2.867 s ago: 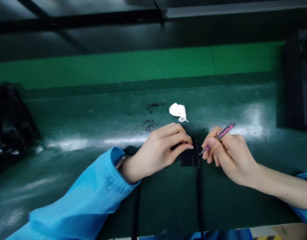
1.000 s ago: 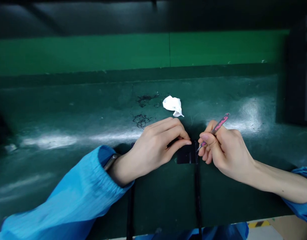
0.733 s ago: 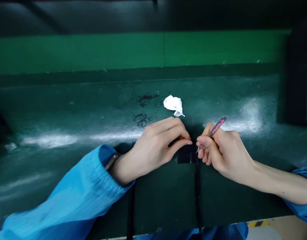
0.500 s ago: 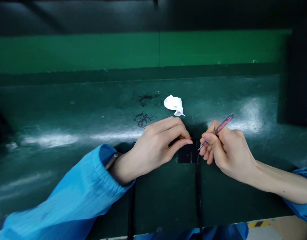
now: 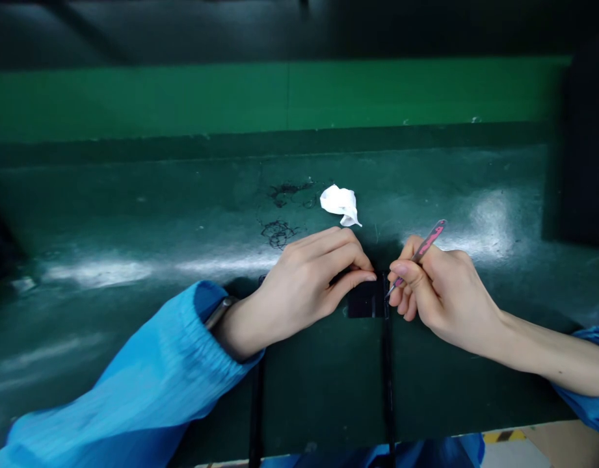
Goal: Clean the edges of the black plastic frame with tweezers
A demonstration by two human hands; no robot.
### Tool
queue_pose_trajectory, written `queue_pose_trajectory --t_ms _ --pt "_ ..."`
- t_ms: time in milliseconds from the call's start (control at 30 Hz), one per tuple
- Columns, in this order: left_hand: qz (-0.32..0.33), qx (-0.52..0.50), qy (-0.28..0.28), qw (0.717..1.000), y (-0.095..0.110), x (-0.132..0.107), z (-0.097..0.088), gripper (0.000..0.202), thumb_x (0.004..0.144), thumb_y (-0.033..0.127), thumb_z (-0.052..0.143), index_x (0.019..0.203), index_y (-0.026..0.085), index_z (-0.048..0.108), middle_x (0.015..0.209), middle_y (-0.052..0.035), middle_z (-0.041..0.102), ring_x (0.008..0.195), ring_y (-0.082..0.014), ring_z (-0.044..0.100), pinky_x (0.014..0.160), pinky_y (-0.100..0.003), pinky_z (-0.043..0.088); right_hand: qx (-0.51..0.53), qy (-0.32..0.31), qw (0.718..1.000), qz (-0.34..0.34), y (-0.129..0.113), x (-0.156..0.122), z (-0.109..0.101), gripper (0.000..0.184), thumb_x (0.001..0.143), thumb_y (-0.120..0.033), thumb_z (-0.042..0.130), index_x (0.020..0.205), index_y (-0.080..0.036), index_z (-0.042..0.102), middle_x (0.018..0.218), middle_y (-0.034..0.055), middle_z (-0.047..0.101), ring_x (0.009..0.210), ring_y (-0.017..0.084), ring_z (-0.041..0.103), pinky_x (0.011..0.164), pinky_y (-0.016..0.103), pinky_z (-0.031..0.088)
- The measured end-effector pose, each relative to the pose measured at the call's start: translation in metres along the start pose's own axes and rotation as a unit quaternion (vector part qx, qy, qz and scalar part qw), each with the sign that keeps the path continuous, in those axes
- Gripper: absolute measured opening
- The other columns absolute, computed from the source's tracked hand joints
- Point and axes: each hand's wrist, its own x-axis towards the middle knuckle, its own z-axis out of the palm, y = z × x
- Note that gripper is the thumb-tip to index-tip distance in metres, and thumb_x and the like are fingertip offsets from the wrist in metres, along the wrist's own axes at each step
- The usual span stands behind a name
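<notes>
A small black rectangular part lies on the dark green bench top. My left hand rests over the part's left end, thumb and fingers curled and pressing it down. My right hand pinches pink-patterned tweezers like a pen. Their metal tip touches the part's right edge. Both arms wear blue sleeves, and a watch band shows at my left wrist.
A crumpled white scrap lies just beyond my hands. Dark scribble marks stain the bench to its left. Two thin black strips run from the part toward the near edge. A green wall backs the bench; dark objects stand at both sides.
The hands have barely shifted. The tweezers' tip has made small moves along the part's right edge, and my left hand has kept its hold.
</notes>
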Motion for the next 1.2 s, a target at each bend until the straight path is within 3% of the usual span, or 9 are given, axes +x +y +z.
queue_pose_trajectory --t_ms 267,500,600,733,1067,1200 --pt "0.004 0.016 -0.004 1.0 0.001 0.001 0.0 0.013 0.105 0.023 0.062 0.093 0.018 0.065 0.089 -0.0031 0.068 0.082 -0.0177 0.064 0.074 -0.03 0.051 0.012 -0.018 0.999 0.027 -0.003 0.001 -0.002 0.026 0.109 -0.025 0.045 0.085 -0.021 0.052 0.067 -0.0029 0.065 0.051 0.008 0.066 0.054 0.021 0.055" --pt "-0.006 0.014 0.0 1.0 0.001 0.0 0.0 0.013 0.105 0.02 0.06 0.094 0.017 0.065 0.09 -0.0033 0.068 0.082 -0.0167 0.064 0.074 -0.03 0.051 0.076 -0.046 0.993 0.078 -0.007 0.0 -0.007 0.027 0.11 -0.027 0.046 0.084 -0.022 0.052 0.059 -0.0037 0.066 0.046 0.01 0.067 0.046 0.019 0.053" --pt "-0.025 0.007 0.011 1.0 0.002 0.001 -0.001 0.01 0.105 0.018 0.06 0.096 0.017 0.065 0.091 -0.003 0.068 0.08 -0.0157 0.064 0.071 -0.029 0.05 0.087 -0.002 0.994 0.066 -0.003 -0.004 -0.006 0.029 0.111 -0.033 0.048 0.086 -0.022 0.054 0.062 -0.0036 0.066 0.046 0.009 0.066 0.046 0.019 0.054" --pt "-0.025 0.005 0.013 1.0 0.003 0.001 -0.001 0.011 0.104 0.018 0.061 0.094 0.017 0.064 0.09 -0.0023 0.067 0.079 -0.0154 0.064 0.07 -0.029 0.051 0.057 0.07 0.996 0.028 0.004 -0.006 -0.001 0.033 0.111 -0.04 0.051 0.086 -0.021 0.058 0.079 0.0012 0.069 0.054 0.01 0.07 0.05 0.021 0.06" --pt "-0.035 -0.001 0.01 0.999 0.003 0.002 0.0 0.011 0.104 0.017 0.061 0.094 0.018 0.063 0.091 -0.0021 0.067 0.081 -0.0153 0.064 0.071 -0.029 0.051 0.033 0.06 0.997 0.018 0.003 -0.007 0.003 0.028 0.111 -0.033 0.05 0.088 -0.021 0.058 0.082 0.0012 0.07 0.058 0.011 0.072 0.052 0.022 0.062" --pt "-0.043 -0.004 0.009 0.999 0.002 0.001 0.001 0.011 0.104 0.017 0.061 0.093 0.018 0.063 0.089 -0.0017 0.066 0.08 -0.0155 0.064 0.071 -0.029 0.05 0.049 0.051 0.997 0.036 0.003 -0.007 0.002 0.025 0.111 -0.035 0.051 0.092 -0.022 0.057 0.074 -0.0013 0.068 0.056 0.012 0.072 0.052 0.022 0.062"
